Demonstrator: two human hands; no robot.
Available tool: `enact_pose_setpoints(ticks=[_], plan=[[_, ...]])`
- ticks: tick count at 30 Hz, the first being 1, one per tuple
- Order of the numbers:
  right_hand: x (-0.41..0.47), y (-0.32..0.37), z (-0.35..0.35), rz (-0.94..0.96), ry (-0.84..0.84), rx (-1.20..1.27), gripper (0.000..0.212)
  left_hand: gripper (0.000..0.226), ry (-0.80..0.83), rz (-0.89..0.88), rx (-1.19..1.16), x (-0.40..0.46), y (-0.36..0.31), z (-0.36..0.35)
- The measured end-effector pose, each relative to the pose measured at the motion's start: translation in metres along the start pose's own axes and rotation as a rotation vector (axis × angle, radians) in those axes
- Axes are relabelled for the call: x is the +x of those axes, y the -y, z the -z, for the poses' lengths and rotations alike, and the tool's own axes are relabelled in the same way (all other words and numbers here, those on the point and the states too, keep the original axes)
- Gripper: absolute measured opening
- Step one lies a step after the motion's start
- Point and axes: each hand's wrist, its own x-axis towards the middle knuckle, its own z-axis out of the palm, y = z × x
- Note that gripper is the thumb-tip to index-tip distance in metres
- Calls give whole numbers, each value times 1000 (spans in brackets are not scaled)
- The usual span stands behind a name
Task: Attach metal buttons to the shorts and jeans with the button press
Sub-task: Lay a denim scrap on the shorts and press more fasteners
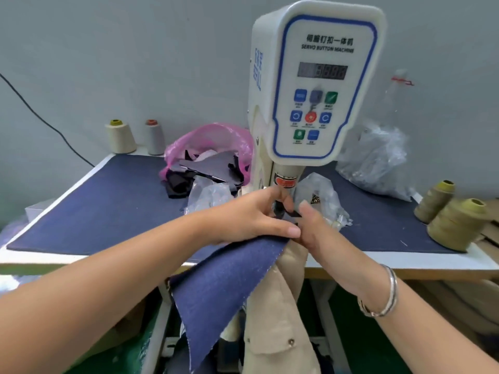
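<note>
The white button press, with a blue-bordered panel and a digit display, stands at the middle of the table. Under its head, my left hand holds a beige garment up to the die, fingers reaching at the punch, thumb lying on the cloth. My right hand pinches the garment's edge beside it. A flap of blue denim hangs off the table's front over the garment. One metal button shows lower on the beige cloth. The die itself is hidden by my fingers.
A denim mat covers the table. A pink bag of dark fabric scraps and clear plastic bags flank the press. Thread cones stand at the back left and the right edge. A black cable runs along the wall.
</note>
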Motion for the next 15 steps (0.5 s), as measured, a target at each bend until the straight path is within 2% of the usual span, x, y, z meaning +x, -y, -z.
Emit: enact_pose_setpoints(ticks=[2,4,6,9,13,15], plan=[[-2,-10,7,-121,-50,43,43,37,13,-17,106,5,6,-5],[1,-10,11,-210,-116,-51,45,40,31,-55,221,8,10,-10],[2,-14,17,-258,-58,-203,36,44,50,-73,290,10,12,-11],[8,-15,23,-260,-100,-115,26,45,63,-67,276,13,15,-9],[9,-23,31,-220,-203,-23,24,47,159,160,35,7,27,3],[5,-28,36,-199,-195,-38,40,35,269,279,-8,1,34,8]])
